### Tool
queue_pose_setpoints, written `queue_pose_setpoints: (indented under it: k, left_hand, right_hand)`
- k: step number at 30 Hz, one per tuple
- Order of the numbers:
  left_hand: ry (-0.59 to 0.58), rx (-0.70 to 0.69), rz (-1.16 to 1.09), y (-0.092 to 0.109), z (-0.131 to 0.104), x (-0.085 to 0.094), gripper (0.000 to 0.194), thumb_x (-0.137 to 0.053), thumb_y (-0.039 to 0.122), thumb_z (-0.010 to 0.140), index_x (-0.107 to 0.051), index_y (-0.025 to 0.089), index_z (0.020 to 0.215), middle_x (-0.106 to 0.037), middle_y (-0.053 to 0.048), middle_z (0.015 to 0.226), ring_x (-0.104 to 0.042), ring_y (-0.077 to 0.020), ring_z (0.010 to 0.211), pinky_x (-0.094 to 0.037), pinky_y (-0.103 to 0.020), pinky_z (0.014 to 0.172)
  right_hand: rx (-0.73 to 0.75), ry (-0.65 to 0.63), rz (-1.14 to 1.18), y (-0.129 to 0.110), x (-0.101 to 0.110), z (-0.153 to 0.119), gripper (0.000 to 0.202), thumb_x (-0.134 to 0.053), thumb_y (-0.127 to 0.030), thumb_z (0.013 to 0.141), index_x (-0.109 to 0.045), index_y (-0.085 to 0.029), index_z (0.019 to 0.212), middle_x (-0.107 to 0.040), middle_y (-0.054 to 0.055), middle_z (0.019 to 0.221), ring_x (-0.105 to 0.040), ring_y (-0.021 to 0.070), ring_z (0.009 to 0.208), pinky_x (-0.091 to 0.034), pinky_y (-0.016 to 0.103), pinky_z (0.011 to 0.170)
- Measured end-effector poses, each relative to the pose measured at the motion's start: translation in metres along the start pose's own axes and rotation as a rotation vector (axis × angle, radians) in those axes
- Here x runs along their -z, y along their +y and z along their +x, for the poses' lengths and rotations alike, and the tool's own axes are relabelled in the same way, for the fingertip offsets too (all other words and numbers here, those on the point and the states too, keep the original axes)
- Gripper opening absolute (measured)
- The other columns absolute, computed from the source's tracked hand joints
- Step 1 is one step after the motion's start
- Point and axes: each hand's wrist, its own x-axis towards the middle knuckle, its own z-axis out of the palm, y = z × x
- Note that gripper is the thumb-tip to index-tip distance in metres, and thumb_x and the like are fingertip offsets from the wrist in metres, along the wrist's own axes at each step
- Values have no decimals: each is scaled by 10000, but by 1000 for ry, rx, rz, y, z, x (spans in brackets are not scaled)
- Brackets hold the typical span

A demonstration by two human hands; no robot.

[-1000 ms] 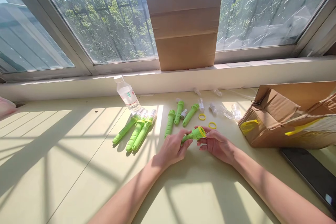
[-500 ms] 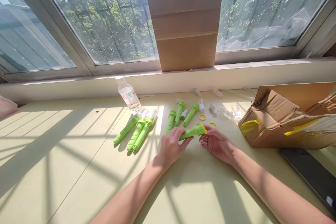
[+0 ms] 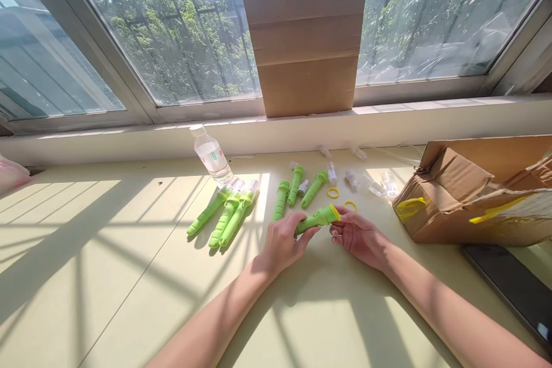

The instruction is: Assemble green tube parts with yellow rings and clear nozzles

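Green tube point(image 3: 318, 218) sits in the person's hands at the centre of the frame, slightly tilted, its flared end rimmed by a yellow ring point(image 3: 335, 213) and pointing right. Across the lower half spreads a pale table point(image 3: 107, 299), striped with shadow. At upper centre a tall cardboard panel point(image 3: 308, 40) covers part of the windows point(image 3: 172, 29). An open cardboard box point(image 3: 444, 221) stands at right (rather battered, from where I stand), and a dark phone point(image 3: 511, 287) lies just below it. The left hand point(image 3: 282, 240) is clamped around the tube's narrow end; the right hand point(image 3: 359, 236) has its fingertips at the yellow ring, though I cannot tell whether they pinch it or merely touch. Left of centre stands a clear bottle point(image 3: 213, 161) with a white cap. Just below it lie three clear-tipped tubes point(image 3: 224, 218), close together. Three other green tubes point(image 3: 314, 190) lie above the left hand. Clear plastic pieces point(image 3: 388, 185) are scattered between those and the box. Smallest are two loose rings point(image 3: 333, 193), yellow and apart, just above the right hand.
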Motion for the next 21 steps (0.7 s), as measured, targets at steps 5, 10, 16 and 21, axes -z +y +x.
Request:
queue_pose_setpoints:
  k: [5, 10, 16, 21]
  left_hand:
    - [-64, 67, -101, 2, 2, 4, 170, -640, 358, 928, -626, 188, 924, -622, 28, 617, -462, -95, 436, -351, -235, 442]
    - [-107, 149, -184, 5, 6, 6, 150, -644, 343, 912, -610, 200, 881, -578, 42, 592, -410, -89, 426, -333, -233, 431]
    - [-151, 197, -231, 6, 8, 7, 145, -633, 340, 908, -592, 220, 839, -575, 43, 608, -434, -100, 462, -370, -235, 453]
    - [-109, 178, -180, 4, 5, 3, 236, -726, 390, 848, -603, 226, 964, -637, 30, 674, -550, -134, 526, -431, -249, 494]
  right_hand:
    - [-2, 5, -4, 0, 1, 0, 246, -747, -174, 742, -735, -234, 980, -717, 2, 797, -646, 127, 626, -558, 245, 598]
    - [4, -24, -24, 0, 0, 0, 257, -755, -189, 751, -727, -235, 1002, -727, 5, 858, -651, 126, 655, -559, 254, 617]
    - [-15, -58, -24, -1, 0, -1, 284, -755, -209, 775, -720, -242, 1054, -742, 12, 970, -682, 143, 728, -570, 274, 663]
    - [-18, -82, -22, -1, 1, -1, 288, -738, -206, 794, -718, -241, 1079, -745, 28, 1008, -681, 147, 737, -574, 288, 681]
